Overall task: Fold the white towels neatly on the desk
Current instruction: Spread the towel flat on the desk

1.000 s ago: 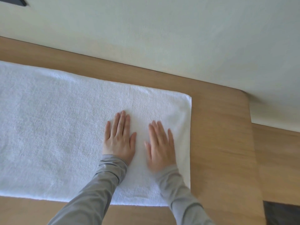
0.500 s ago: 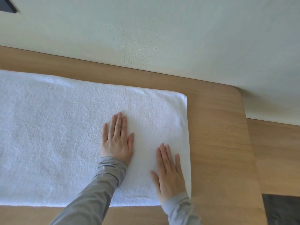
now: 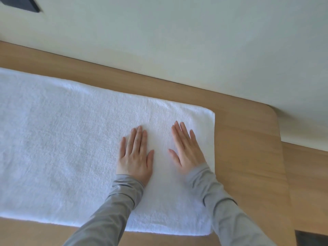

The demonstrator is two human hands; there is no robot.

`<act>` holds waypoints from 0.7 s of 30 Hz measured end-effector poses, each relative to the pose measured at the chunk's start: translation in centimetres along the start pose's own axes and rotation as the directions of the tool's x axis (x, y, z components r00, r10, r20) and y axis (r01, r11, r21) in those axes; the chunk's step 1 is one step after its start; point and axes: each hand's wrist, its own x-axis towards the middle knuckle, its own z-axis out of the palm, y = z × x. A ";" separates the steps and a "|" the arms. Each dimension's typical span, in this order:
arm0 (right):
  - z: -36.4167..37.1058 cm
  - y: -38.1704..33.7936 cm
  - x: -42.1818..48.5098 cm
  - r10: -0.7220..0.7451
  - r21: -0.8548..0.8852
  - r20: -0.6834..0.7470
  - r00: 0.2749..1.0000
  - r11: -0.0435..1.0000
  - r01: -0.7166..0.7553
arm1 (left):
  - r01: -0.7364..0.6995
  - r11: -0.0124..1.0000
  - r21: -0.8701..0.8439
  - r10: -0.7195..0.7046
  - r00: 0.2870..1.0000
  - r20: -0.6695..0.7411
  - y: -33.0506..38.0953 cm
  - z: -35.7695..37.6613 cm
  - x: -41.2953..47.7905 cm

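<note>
A long white towel (image 3: 62,148) lies flat on the wooden desk (image 3: 248,157), running off the left edge of the view. Its right end stops short of the desk's rounded far right corner. My left hand (image 3: 135,155) presses flat on the towel, fingers straight and together. My right hand (image 3: 186,148) lies flat beside it, nearer the towel's right edge, fingers straight and pointing away from me. Grey sleeves cover both forearms.
A pale wall (image 3: 177,41) rises right behind the desk. A dark object (image 3: 23,3) shows at the top left corner. Past the desk's right edge lies wooden flooring (image 3: 308,183) with a dark patch (image 3: 312,237) at the bottom right.
My right hand slid from the towel's near right edge back up toward the far side, level with my left hand. My left hand stayed where it was.
</note>
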 end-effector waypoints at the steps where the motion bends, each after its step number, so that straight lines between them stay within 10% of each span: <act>1: 0.2 0.6 1.7 -0.023 -0.025 0.029 0.999 0.999 0.024 | 0.002 1.000 -0.002 -0.002 1.000 -0.001 0.0 0.0 0.0; 8: -1.5 10.3 6.1 0.373 -0.009 0.049 0.927 0.928 -0.373 | -0.010 1.000 -0.001 0.010 1.000 -0.017 -0.3 0.5 -0.1; 14: -2.1 10.3 5.7 0.381 -0.130 0.093 0.920 0.921 -0.368 | -0.008 1.000 -0.016 0.008 1.000 -0.006 -0.3 0.4 0.0; 21: -3.0 7.7 2.0 0.399 0.197 -0.062 0.915 0.903 -0.381 | -0.026 0.999 -0.037 0.027 1.000 0.009 -0.3 0.0 0.0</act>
